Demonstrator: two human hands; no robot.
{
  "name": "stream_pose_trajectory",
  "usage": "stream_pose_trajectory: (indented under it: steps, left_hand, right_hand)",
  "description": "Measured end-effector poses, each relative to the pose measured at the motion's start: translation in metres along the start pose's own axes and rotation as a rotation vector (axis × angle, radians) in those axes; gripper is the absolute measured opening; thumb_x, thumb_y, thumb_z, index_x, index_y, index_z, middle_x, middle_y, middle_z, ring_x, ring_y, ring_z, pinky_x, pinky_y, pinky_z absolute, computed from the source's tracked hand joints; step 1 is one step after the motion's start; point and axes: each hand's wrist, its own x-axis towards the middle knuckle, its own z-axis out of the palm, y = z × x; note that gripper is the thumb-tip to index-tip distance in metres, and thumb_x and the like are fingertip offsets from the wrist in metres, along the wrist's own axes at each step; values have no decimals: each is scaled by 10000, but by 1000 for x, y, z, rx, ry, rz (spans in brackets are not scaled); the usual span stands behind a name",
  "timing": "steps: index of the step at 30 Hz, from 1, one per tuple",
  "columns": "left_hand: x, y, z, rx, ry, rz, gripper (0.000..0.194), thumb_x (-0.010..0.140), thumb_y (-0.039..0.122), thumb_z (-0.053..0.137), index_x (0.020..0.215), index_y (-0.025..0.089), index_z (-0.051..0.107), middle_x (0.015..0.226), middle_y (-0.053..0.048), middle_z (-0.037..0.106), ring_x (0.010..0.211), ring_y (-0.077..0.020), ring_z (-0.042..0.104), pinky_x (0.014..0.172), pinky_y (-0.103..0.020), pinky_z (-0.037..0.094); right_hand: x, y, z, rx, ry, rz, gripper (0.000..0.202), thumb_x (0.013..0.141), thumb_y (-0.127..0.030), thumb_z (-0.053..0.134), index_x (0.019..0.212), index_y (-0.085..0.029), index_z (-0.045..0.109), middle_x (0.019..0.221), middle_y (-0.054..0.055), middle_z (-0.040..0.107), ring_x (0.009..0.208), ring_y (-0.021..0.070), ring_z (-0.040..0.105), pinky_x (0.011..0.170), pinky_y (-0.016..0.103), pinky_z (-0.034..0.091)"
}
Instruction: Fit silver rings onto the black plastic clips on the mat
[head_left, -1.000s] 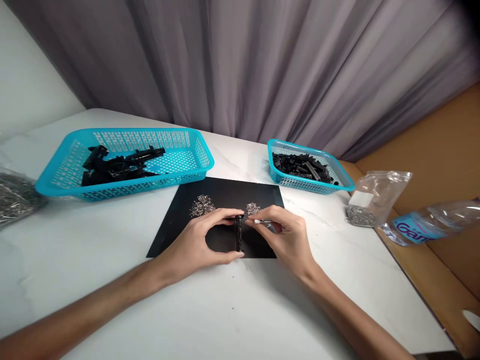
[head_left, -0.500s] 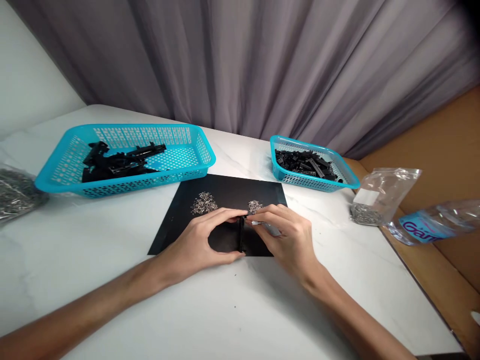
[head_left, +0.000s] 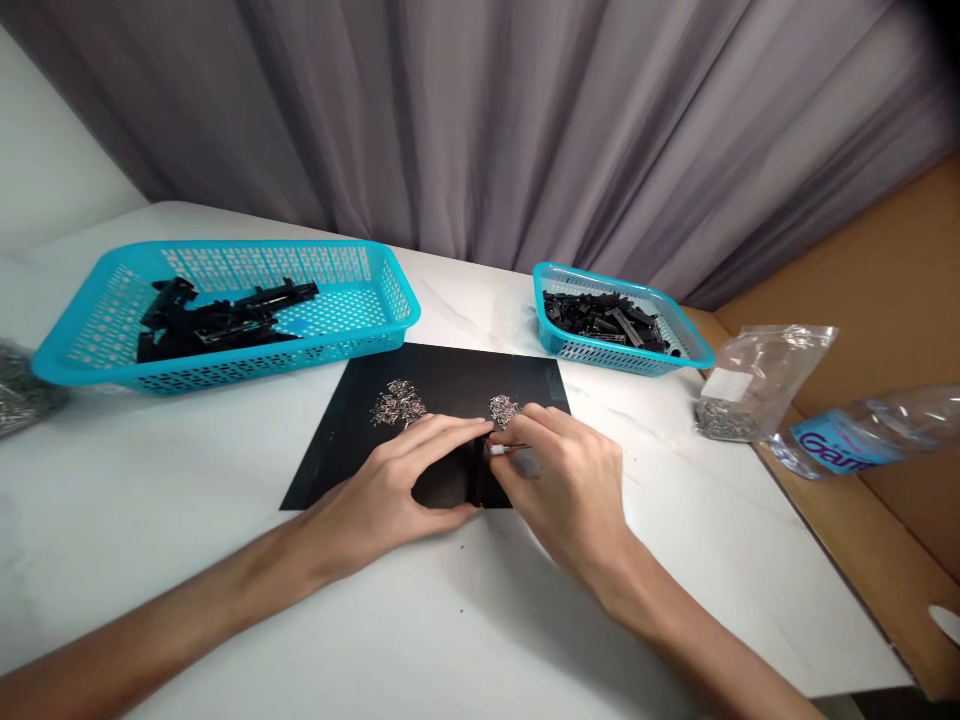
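Observation:
My left hand [head_left: 390,490] grips a narrow black plastic part [head_left: 478,474] at its far and near ends, between fingers and thumb. The part stands over the black mat [head_left: 330,440]. My right hand [head_left: 566,480] is closed on a small tool with a white tip [head_left: 497,450], which points at the far end of the part. Whether the tip touches it is hard to tell. On the mat beyond my hands lie two piles of small metal screws, a left pile [head_left: 398,402] and a right pile [head_left: 503,408].
A blue basket [head_left: 274,355] with black parts stands at the left, a smaller blue basket [head_left: 611,357] with black pieces at the right. Bags of metal bits [head_left: 731,415] lie at both sides. A plastic bottle [head_left: 847,440] lies at the far right.
The white tip in my right hand has come closer to the black part. My right fingers have moved left and curled in more. The whole view has shifted slightly.

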Motion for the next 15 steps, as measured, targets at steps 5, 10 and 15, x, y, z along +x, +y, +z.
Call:
stream_pose_trajectory:
  steps: [5,10,15]
  left_hand:
    - [-1,-2,1,12,-14,19,679,854,143,726,1475,258,479,1367,-59,622,1234,-230,614,1079,-355,521]
    - [-1,-4,1,-7,17,25,648,863,180,742,1460,255,501,1343,-60,632,1212,-227,625,1064,-350,523]
    - [0,-2,-4,-70,35,17,668,821,280,820,1427,249,540,1280,-61,667,1133,-221,658,1007,-336,547]
  right_hand:
    - [3,-2,0,-7,-57,49,159,711,-86,565,649,-201,656,644,-37,663,586,122,603,501,268,272]
    - [0,-2,0,43,-52,12,200,734,-56,551,705,-201,686,681,-39,694,582,117,635,502,263,299]
    - [-11,2,3,103,58,-84,260,889,-44,520,810,-197,715,721,-22,708,589,108,642,526,256,370]
